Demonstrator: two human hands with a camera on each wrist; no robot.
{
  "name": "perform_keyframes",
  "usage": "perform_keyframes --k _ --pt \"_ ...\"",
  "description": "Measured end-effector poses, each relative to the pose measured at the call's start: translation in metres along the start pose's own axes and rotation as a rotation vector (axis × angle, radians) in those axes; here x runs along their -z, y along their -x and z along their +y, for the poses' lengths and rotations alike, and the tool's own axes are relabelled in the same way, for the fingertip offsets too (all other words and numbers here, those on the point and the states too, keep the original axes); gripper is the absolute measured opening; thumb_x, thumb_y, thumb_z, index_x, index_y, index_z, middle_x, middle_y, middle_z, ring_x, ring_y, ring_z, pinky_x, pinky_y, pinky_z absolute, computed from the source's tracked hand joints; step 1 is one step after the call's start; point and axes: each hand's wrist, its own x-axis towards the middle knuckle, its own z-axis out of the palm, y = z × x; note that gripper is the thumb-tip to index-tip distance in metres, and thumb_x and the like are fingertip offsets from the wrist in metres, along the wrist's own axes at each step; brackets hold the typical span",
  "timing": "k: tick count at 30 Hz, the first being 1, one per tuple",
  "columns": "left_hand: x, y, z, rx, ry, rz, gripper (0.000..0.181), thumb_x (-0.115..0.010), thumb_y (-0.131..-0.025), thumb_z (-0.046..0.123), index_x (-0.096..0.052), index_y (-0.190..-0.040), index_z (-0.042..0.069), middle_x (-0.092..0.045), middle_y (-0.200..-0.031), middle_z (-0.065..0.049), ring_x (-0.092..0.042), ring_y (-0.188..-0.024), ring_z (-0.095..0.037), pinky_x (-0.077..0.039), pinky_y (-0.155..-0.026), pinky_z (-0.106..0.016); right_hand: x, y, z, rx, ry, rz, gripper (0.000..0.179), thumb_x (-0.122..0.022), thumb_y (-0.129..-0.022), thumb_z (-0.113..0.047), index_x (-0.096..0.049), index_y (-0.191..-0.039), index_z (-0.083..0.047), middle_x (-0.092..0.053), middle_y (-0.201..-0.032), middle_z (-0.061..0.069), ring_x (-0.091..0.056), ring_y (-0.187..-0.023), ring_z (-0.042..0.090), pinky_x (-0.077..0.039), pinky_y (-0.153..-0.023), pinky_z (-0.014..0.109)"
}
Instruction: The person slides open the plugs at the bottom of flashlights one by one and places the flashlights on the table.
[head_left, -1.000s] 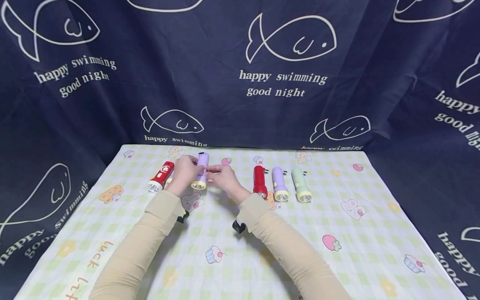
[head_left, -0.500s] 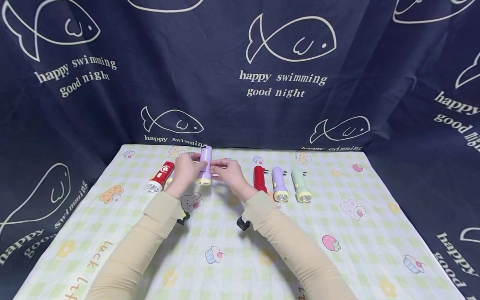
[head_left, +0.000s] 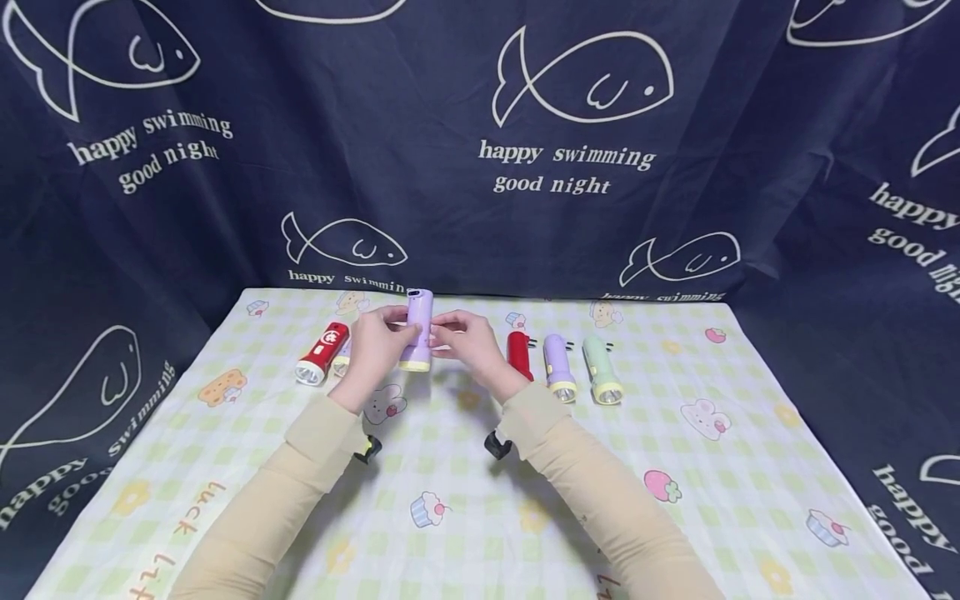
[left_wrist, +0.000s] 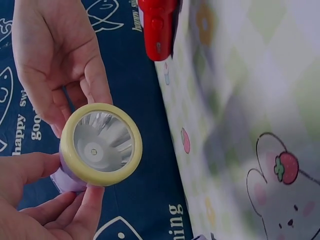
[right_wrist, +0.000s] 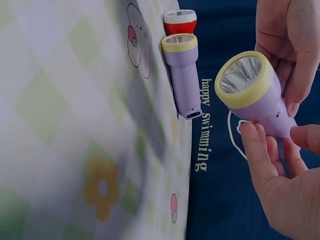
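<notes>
A purple flashlight [head_left: 420, 317] with a pale yellow rim is held up over the back half of the table, tail up and lens down. My left hand [head_left: 377, 343] grips its body from the left, thumb across the front. From the other side, my right hand [head_left: 472, 340] pinches the body with thumb and fingertips. In the left wrist view the clear lens [left_wrist: 102, 142] faces the camera. Small dark holes mark the side of the held flashlight [right_wrist: 270, 107] in the right wrist view.
Left of the hands lie a red flashlight [head_left: 321, 354] with a white rim and another purple flashlight [right_wrist: 184, 82], partly hidden in the head view. On the right, red [head_left: 517, 354], purple [head_left: 557, 360] and green [head_left: 602, 367] flashlights lie in a row, prongs sticking out.
Both hands have shifted right with the purple flashlight and raised it. The purple flashlight at the left shows more from behind my left hand; my right forearm covers more of the red one.
</notes>
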Motion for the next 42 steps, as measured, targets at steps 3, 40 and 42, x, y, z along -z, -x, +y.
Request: perform_keyframes --k 3,40,42 --pt "0.0 0.003 0.001 0.0 0.037 0.002 0.033 -0.071 -0.082 0.017 -0.068 -0.113 0.004 -0.071 -0.097 -0.014 -0.068 -0.085 -0.023 -0.057 -0.069 -0.034 0.002 0.001 -0.002 -0.002 -0.024 -0.003 0.022 -0.061 -0.089 -0.002 -0.061 -0.108 0.008 -0.065 -0.094 0.018 -0.067 -0.076 0.019 -0.057 -0.077 0.044" --pt "-0.016 0.029 0.006 -0.149 0.268 -0.085 0.033 -0.073 -0.08 0.009 -0.067 -0.112 0.001 -0.069 -0.108 -0.013 -0.067 -0.09 -0.024 -0.056 -0.079 -0.03 0.038 0.01 -0.005 -0.027 -0.085 -0.123 0.035 -0.059 -0.091 -0.008 -0.053 -0.122 0.007 -0.061 -0.109 0.013 -0.062 -0.092 0.015 -0.055 -0.085 0.036" --pt "-0.017 0.029 0.006 -0.152 0.29 -0.089 0.034 -0.073 -0.08 0.008 -0.066 -0.112 0.001 -0.069 -0.108 -0.014 -0.067 -0.092 -0.025 -0.056 -0.079 -0.03 0.038 0.011 -0.006 -0.015 -0.075 -0.11 0.035 -0.06 -0.09 -0.008 -0.053 -0.121 0.008 -0.063 -0.107 0.013 -0.062 -0.091 0.015 -0.056 -0.084 0.036"
